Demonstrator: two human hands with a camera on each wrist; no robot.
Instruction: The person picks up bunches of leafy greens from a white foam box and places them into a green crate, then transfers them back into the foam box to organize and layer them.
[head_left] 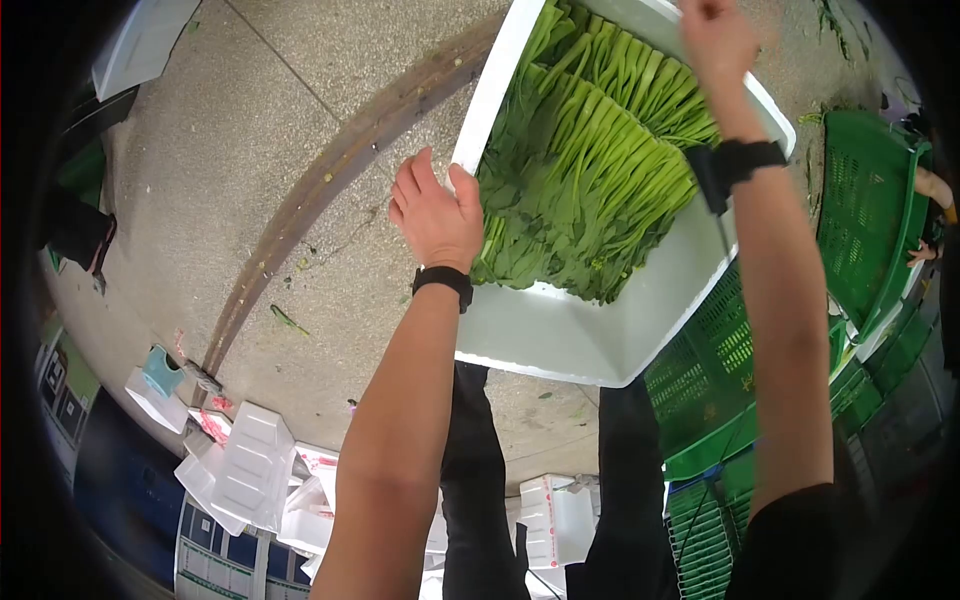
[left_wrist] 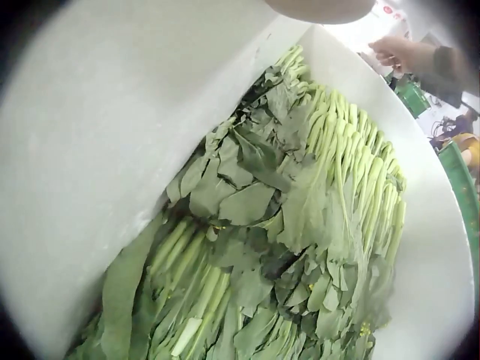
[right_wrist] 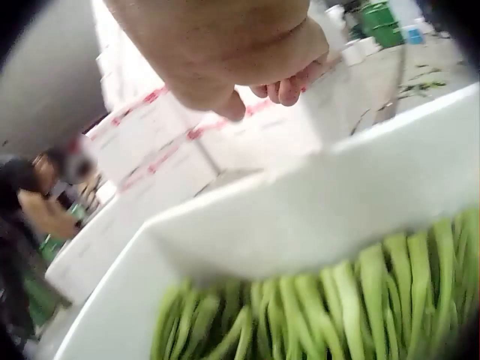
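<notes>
Leafy greens [head_left: 590,160] lie in layered rows inside the white foam box [head_left: 640,325], nearer its left edge and far end, with the pale box bottom showing toward the near right corner. Handling estimate: each bunch light, stems firm but liable to snap, leaves soft, easily bruised and perhaps slippery if damp. Best hold is around the thick stem ends, toward the right edge, several together, with support under the leaves. Your left hand [head_left: 438,215] is at the left edge of the box, just beside the leaves, fingers loosely spread, nothing visible in it; contact with the rim, cannot tell. Your right hand [head_left: 718,45] is above the far right edge, near the stem ends, fingers loosely bent, no item seen in it. The greens lie between your hands.
</notes>
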